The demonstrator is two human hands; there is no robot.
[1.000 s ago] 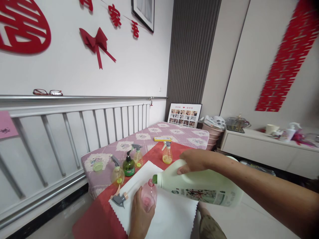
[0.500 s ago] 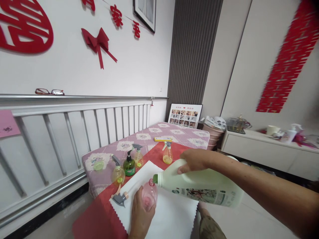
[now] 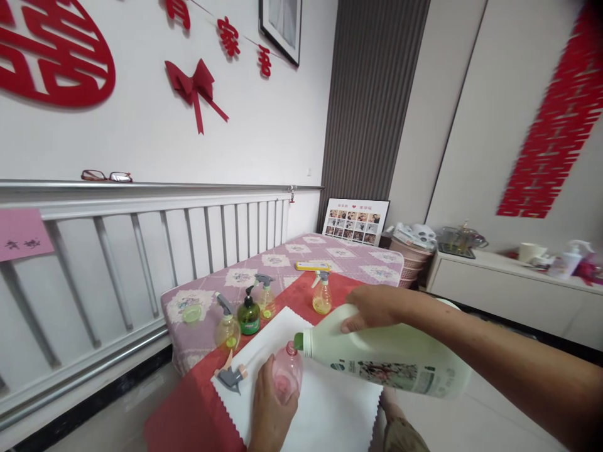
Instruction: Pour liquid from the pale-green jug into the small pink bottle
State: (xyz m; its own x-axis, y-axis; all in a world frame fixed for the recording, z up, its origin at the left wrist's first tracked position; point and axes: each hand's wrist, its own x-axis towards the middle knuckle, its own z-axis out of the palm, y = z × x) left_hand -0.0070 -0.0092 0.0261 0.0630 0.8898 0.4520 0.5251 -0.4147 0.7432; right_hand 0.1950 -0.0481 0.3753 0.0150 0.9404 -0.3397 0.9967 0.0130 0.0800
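Note:
My left hand (image 3: 269,408) is wrapped round a small pink clear bottle (image 3: 287,371) standing on a white cloth (image 3: 330,408). My right hand (image 3: 372,306) grips the handle of a large pale green jug (image 3: 386,361), tipped on its side with its green spout right at the pink bottle's open neck. A grey and peach spray head (image 3: 230,376) lies on the cloth just left of the pink bottle.
Three yellowish spray bottles (image 3: 227,326) (image 3: 266,296) (image 3: 322,296) and a dark green pump bottle (image 3: 248,314) stand on the red cloth (image 3: 188,417) behind. A green cap (image 3: 191,314) and a yellow flat object (image 3: 313,267) lie on the purple covering. White railing on the left, white cabinet (image 3: 509,295) on the right.
The view has shifted slightly, so everything sits a little lower and to the right. Both hands keep their hold, and the jug stays tipped at the pink bottle's neck.

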